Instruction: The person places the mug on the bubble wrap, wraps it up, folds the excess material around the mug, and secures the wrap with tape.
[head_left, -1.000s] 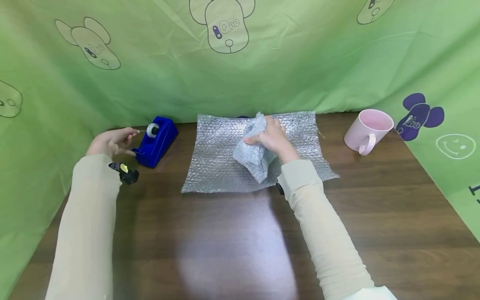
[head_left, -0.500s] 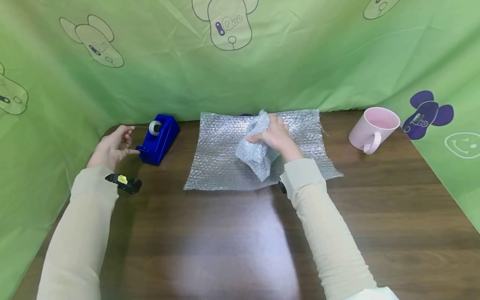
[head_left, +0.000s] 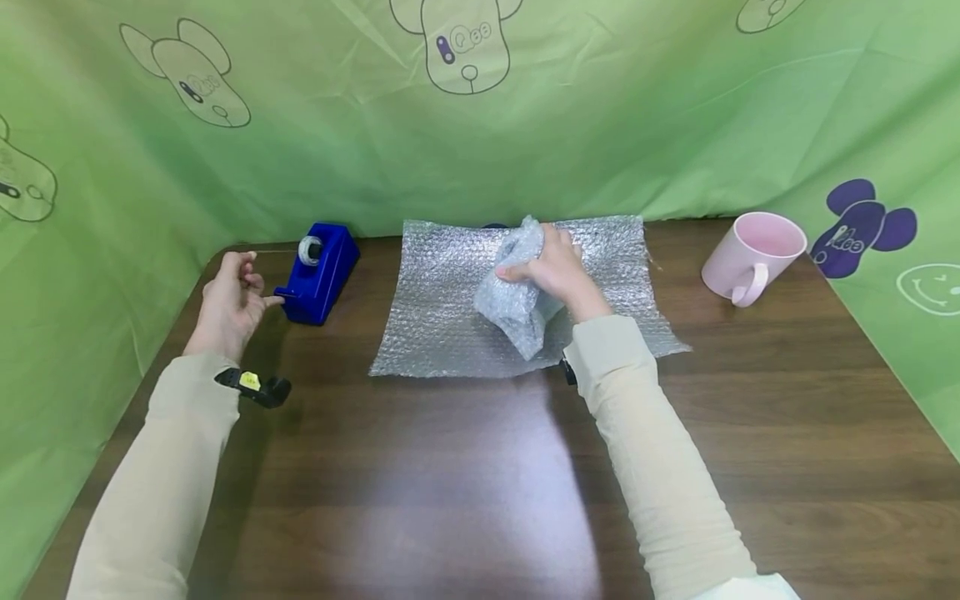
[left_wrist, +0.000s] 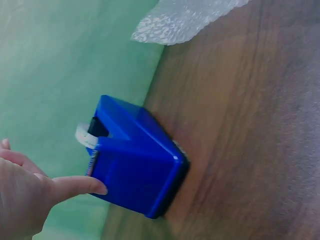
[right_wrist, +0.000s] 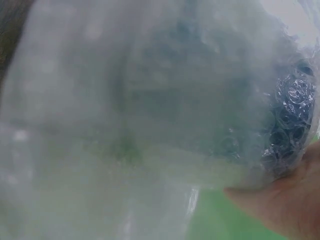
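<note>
My left hand (head_left: 228,304) is at the left, beside a blue tape dispenser (head_left: 318,279). Its upper fingers hold the end of a thin strip of clear tape (head_left: 277,252) stretched from the roll (head_left: 309,250). In the left wrist view the thumb (left_wrist: 82,186) presses the front of the dispenser (left_wrist: 137,172), just below the toothed edge. With my right hand (head_left: 558,267) I grip a bundle of bubble wrap (head_left: 510,296), thumb on its near side. What is inside the bundle is hidden. Up close, the bubble wrap (right_wrist: 150,100) fills the right wrist view.
Under the bundle a flat sheet of bubble wrap (head_left: 431,325) lies on the brown wooden table (head_left: 450,467). A pink mug (head_left: 750,258) stands at the back right, its handle toward me. Green printed cloth (head_left: 322,125) hangs behind the table and along both sides.
My left fingers have drawn back to the left, away from the roll, and the tape strip has grown longer. The right hand keeps its grip on the bundle. The view has shifted slightly.
</note>
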